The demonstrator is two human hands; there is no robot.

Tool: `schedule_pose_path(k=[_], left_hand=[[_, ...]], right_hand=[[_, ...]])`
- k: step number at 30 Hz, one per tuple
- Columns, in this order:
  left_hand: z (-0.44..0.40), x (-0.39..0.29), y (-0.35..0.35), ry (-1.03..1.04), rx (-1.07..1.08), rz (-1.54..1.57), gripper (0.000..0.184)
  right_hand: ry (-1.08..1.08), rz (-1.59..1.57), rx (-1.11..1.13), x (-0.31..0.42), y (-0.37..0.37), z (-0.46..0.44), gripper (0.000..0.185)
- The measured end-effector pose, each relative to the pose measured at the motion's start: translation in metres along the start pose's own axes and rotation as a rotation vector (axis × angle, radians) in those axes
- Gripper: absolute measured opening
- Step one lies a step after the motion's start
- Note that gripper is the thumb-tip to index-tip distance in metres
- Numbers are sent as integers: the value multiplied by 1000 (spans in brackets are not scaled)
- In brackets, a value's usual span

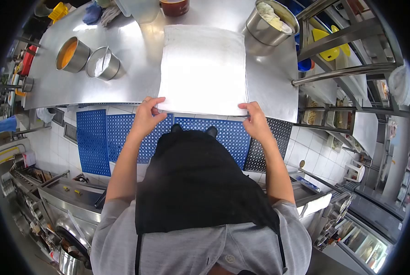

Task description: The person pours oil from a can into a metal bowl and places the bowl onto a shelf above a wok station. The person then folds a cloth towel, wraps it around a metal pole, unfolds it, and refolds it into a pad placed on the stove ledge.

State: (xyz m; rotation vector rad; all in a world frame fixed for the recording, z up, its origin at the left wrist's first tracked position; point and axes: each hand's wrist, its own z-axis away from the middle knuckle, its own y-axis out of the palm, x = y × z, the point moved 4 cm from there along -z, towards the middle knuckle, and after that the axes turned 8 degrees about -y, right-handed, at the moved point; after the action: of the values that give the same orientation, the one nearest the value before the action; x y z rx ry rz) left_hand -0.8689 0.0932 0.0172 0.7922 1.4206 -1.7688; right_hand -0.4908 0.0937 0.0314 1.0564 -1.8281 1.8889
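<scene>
A square white cloth [203,68] lies flat on the steel table, its near edge along the table's front edge. Layers show along its right side, so it looks folded. My left hand [149,115] grips the near left corner, index finger on top and thumb held apart below. At the near right corner my right hand [256,120] holds the edge in the same way, its fingertips on the fabric. Both hands are level with the table edge, one on each side of the cloth.
On the steel table [136,82] stand a pot of orange liquid [73,55], a pot of white contents with a utensil [105,64], a large pot of pale contents [271,24] and a brown pot [174,6]. A metal rack [342,75] borders the right. Blue mats [127,137] cover the floor.
</scene>
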Motion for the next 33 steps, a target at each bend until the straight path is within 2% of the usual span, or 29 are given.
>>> schedule_pose_path(k=[2,3,5,6,8,10,12,15,16,19,28,30,33], left_hand=[[-2,0,-1,10,9,-31,33],[-3,0,-3,15,14,-48,31],[-10,1,-8,188,-115,-50,23],[-17,1,-10,277,-179,-50,18],[-35,-14,-21,443,-261,-32,11],[-60,-20,-25,435,-187,194,7],[-87,-19,-20,240,42,614,9],[-110,-5,-18,-134,211,826,9],[-114,-2,-16,-207,137,658,6],[-115,8,-15,-318,136,433,7],[-97,9,-15,-241,86,473,16],[-91,13,-16,-211,69,395,16],[-84,13,-15,-176,18,299,16]], right_hand=[[-109,115,9,5,4,5,22],[-98,129,-11,5,3,4,21],[-80,160,-55,6,-5,-1,20],[-163,94,-202,4,-10,-8,17],[-238,-19,-225,-4,-25,-34,14],[-144,-315,-198,-19,-28,-61,13],[114,-788,-113,-35,-19,-84,13],[344,-996,23,-51,-10,-95,12],[395,-970,15,-57,-7,-95,13],[506,-874,15,-69,-1,-91,15],[516,-565,56,-58,-7,-80,13],[535,-499,94,-61,-6,-73,14],[539,-563,70,-57,-7,-65,18]])
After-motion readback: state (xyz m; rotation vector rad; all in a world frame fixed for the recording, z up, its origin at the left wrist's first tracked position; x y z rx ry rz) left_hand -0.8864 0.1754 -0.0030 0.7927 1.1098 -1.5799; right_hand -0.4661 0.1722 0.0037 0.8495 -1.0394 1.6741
